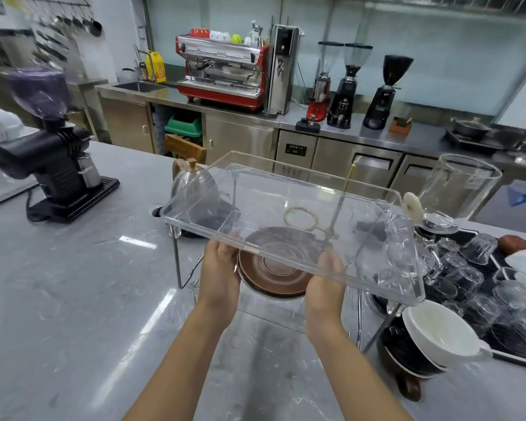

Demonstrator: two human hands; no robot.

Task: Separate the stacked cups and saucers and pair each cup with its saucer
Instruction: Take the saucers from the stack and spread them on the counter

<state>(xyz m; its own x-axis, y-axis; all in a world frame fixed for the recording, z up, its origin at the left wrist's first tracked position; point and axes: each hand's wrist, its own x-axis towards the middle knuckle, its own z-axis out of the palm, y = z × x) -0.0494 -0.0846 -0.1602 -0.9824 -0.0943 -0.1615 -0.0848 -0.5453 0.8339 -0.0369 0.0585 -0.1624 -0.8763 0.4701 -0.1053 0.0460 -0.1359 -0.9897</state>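
- Left hand (217, 268) and right hand (325, 281) grip brown saucer stack (278, 265) by opposite edges, fingers curled under, beneath clear tray (286, 220).
- Stacked cups (431, 338) on counter (73, 284), right.
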